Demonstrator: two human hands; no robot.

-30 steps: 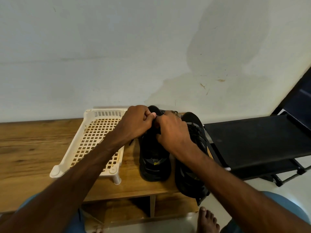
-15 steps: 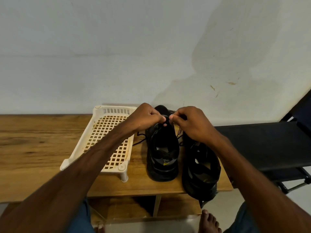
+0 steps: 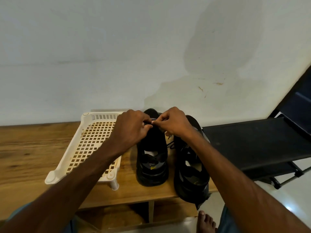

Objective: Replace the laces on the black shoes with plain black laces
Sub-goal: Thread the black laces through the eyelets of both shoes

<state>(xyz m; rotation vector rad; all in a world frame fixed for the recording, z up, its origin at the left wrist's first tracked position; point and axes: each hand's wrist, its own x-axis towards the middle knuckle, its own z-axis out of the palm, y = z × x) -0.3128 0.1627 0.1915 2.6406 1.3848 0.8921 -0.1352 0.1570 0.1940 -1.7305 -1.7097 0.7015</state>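
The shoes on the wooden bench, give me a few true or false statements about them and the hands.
1. Both hands, left hand and right hand, meet over the left shoe. True.
2. The cream basket holds a shoe. False: nothing shows in it.
3. The right shoe overhangs the bench's front edge. True.
4. The shoes sit left of the basket. False: they sit right of it.

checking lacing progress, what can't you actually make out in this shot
- Head view: the lace at the toe end of the left shoe is hidden by the left hand and right hand.
- Which eyelets are threaded: too dark and small to tell.
- The right shoe is partly covered by the right forearm; its lacing is unclear.
- The person's lap is cut off by the bottom edge.
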